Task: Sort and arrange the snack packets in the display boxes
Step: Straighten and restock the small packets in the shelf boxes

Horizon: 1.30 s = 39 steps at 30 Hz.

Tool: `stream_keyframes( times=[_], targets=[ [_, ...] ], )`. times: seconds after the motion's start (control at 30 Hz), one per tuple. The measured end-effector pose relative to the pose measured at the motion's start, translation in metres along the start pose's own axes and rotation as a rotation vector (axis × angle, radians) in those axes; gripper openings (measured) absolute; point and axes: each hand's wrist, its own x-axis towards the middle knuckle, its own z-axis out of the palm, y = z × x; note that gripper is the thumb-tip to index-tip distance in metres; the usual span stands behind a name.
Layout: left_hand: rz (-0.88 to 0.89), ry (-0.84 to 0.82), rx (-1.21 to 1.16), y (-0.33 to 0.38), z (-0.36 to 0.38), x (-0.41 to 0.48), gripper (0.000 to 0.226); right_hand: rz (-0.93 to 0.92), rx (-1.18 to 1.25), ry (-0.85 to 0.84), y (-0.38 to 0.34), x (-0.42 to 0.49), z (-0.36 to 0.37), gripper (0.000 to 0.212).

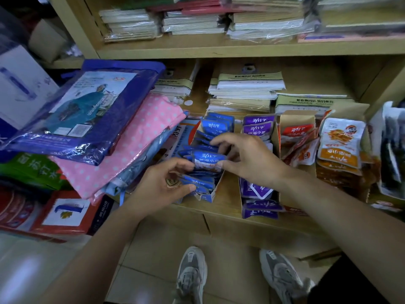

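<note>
At the shelf's [230, 187] front edge, your left hand [168, 183] and right hand [247, 156] each clamp their grip on one end of a blue packet [208, 160]. Its long axis runs left to right between them, over the blue display box [207, 195]. More blue packets [215, 126] stand behind.

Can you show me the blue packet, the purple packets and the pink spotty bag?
blue packet [208, 159]: head view, on the middle of its front.
purple packets [256, 129]: head view, on the front packet's label.
pink spotty bag [140, 139]: head view, on its dotted top face.
</note>
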Motion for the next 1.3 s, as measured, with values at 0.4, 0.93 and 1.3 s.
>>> stream_keyframes(
  times=[0.4,0.93,1.3],
  targets=[
    [0.041,0.161,0.084,0.014,-0.005,-0.003,0.031,0.008,-0.023,0.066,0.006,0.012,0.015,0.009],
    [-0.28,0.128,-0.404,0.02,0.026,-0.01,0.051,0.257,0.159,0.339,-0.03,-0.024,0.054,0.049],
    [-0.281,0.245,-0.348,0.044,0.042,-0.046,0.051,0.327,0.404,0.385,-0.053,-0.08,0.101,0.061]
  ],
)
